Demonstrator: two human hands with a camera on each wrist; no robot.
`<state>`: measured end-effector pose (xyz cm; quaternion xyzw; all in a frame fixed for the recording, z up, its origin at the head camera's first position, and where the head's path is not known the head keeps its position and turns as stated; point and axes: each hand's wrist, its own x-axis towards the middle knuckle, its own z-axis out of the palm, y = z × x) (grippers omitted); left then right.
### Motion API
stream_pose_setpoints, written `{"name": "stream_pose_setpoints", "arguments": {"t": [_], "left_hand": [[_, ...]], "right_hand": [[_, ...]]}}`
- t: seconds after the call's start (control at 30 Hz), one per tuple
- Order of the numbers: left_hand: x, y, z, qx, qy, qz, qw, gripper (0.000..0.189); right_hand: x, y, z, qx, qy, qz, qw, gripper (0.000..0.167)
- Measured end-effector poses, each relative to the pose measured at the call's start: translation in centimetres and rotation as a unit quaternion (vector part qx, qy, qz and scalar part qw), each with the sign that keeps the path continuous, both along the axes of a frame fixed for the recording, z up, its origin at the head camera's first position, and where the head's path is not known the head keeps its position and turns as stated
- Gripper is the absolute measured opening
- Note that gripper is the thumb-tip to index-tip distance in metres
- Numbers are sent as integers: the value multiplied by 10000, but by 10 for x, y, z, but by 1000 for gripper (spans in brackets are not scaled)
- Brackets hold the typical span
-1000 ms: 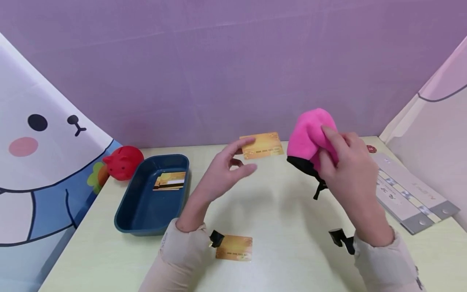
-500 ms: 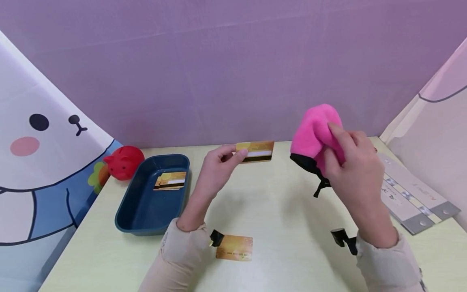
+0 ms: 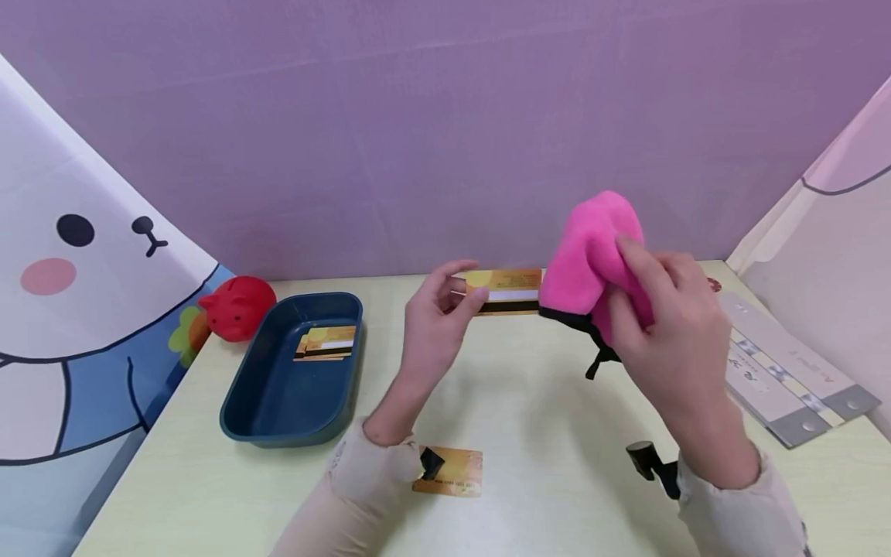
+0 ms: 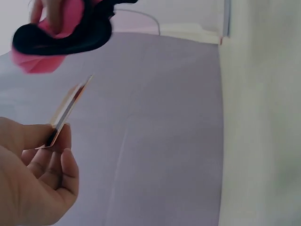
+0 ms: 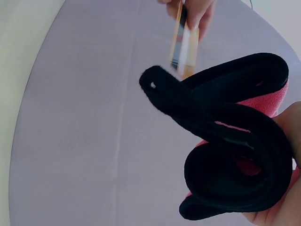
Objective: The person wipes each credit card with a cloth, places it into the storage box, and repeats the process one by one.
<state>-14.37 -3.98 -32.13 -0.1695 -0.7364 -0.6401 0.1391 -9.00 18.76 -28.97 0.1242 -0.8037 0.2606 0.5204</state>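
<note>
My left hand (image 3: 435,329) pinches a gold bank card (image 3: 504,290) between thumb and fingers, its magnetic stripe facing me. The card's far end meets the edge of a soft pink fleece item (image 3: 581,259) with black edging in the head view. My right hand (image 3: 675,336) grips this fleece bunched up, well above the table. In the right wrist view its folded black edging (image 5: 263,188) curls round an opening, and the card (image 5: 184,47) is beyond it. The left wrist view shows the card (image 4: 68,110) tilted, below the fleece.
Another gold card (image 3: 459,472) lies on the table near my left sleeve. Several cards (image 3: 330,340) lie in a dark blue tray (image 3: 233,402) at left, beside a red piggy bank (image 3: 240,309). A grey folder-like box (image 3: 793,371) lies at right, with a purple backdrop (image 3: 431,155) behind.
My left hand turned the card from its number side to its stripe side, then moved it right towards the fleece. My right hand shifted slightly, still gripping the fleece.
</note>
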Motion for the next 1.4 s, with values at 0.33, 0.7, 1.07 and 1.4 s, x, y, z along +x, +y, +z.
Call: {"name": "stream_pose_setpoints", "arguments": {"t": [0.33, 0.7, 1.07, 1.4], "left_hand": [[16, 20, -8, -275, 334, -399, 9983, 30], [18, 20, -7, -429, 321, -580, 9969, 22], [13, 3, 4, -526, 598, -717, 9942, 25], [7, -11, 14, -343, 656, -444, 9963, 26]], "right_hand": [[-1, -27, -13, 1068, -173, 646, 9920, 36], [-4, -23, -19, 1280, -943, 459, 9862, 41], [-13, 1, -15, 797, -1347, -103, 9876, 41], [-17, 18, -13, 408, -1142, -396, 9918, 39]]}}
